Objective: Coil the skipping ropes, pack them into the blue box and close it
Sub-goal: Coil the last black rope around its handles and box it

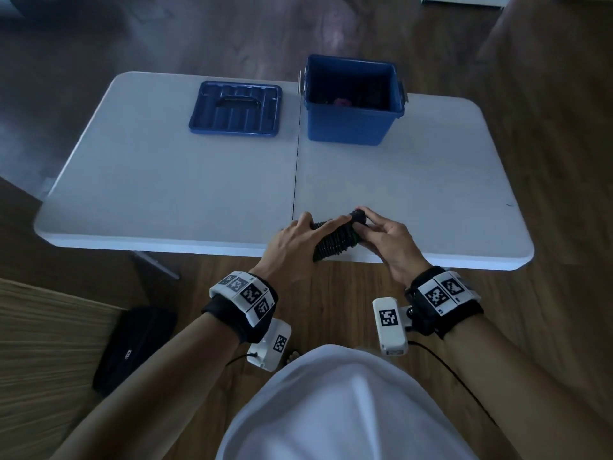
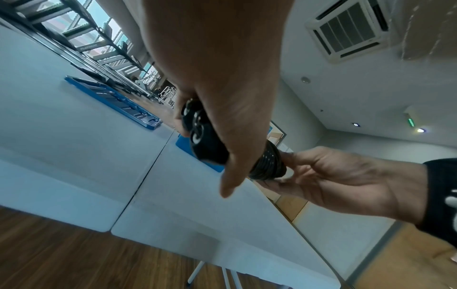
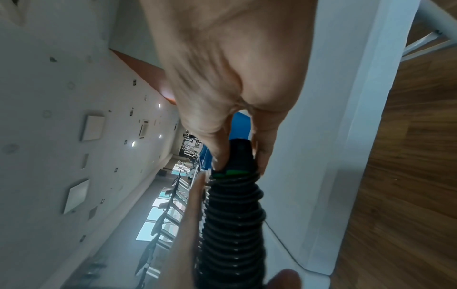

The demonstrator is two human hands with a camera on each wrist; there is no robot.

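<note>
A black skipping rope, its cord wound tightly round the handles into a thick bundle, lies between both hands at the table's near edge. My left hand grips the bundle's near end, forefinger stretched along the coils. My right hand pinches the far handle tip; in the right wrist view the fingers clamp the black end of the skipping rope above a green band. The left wrist view shows the handle ends of the skipping rope under my palm. The blue box stands open at the back right, with dark and pink items inside.
The blue lid lies flat, handle side up, left of the box on the white folding table. A black bag sits on the wooden floor at my left. A table seam runs down the middle.
</note>
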